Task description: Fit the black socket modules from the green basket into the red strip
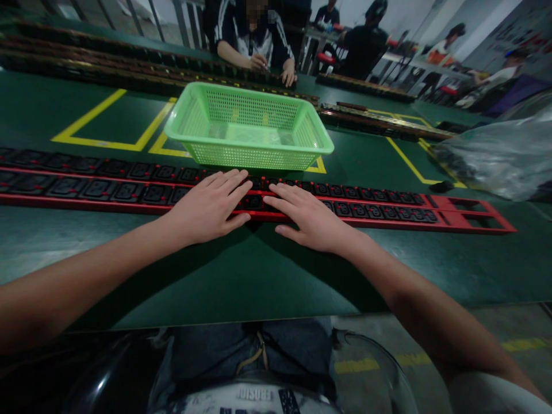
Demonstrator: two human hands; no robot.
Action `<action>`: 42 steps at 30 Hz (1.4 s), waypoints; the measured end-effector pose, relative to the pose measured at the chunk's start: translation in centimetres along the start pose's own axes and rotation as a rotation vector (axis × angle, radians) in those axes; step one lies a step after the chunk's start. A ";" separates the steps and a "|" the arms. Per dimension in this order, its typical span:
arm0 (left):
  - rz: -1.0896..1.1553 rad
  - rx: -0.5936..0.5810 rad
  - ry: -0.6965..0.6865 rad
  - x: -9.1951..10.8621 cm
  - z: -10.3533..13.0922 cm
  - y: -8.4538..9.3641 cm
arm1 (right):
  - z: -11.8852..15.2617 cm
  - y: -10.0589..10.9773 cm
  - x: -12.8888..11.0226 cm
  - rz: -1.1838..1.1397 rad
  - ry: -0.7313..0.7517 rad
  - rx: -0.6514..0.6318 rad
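Observation:
A long red metal strip (478, 223) runs across the bench in front of me, fitted with two rows of black power sockets (128, 191). My left hand (210, 208) lies flat over the middle of it, palm down, fingers stretched and a little apart. Just to its right, my right hand (304, 215) rests on the same strip with fingers extended and thumb toward the near edge. A short stretch of strip shows between both hands. Sockets beneath my palms are hidden. At the strip's right end are rectangular openings without sockets.
A green plastic basket (259, 150) stands right behind the strip. Yellow tape outlines (97, 142) mark the green bench (241, 287). Clear plastic bags (500, 150) lie at the right. More long strips (129, 72) lie farther back, where a person (254, 46) sits opposite.

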State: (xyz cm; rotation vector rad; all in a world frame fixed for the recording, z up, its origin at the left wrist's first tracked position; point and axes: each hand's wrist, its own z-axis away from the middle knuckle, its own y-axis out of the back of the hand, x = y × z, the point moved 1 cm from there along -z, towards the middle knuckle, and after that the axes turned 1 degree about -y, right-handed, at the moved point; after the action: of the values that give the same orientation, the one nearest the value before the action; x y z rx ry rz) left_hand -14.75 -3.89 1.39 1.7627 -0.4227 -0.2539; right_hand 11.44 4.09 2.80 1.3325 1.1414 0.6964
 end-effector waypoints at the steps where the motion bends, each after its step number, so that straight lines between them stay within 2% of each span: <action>1: 0.000 -0.001 -0.001 0.0 0.0 0.0 | 0.0 0.0 0.0 0.000 -0.001 0.001; 42: 0.000 0.002 -0.007 0.0 0.0 -0.1 | 0.0 0.0 0.1 -0.001 0.002 0.001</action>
State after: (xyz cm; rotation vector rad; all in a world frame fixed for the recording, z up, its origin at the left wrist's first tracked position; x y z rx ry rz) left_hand -14.76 -3.86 1.34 1.7643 -0.4282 -0.2590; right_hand 11.49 4.18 2.77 1.3326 1.1441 0.6961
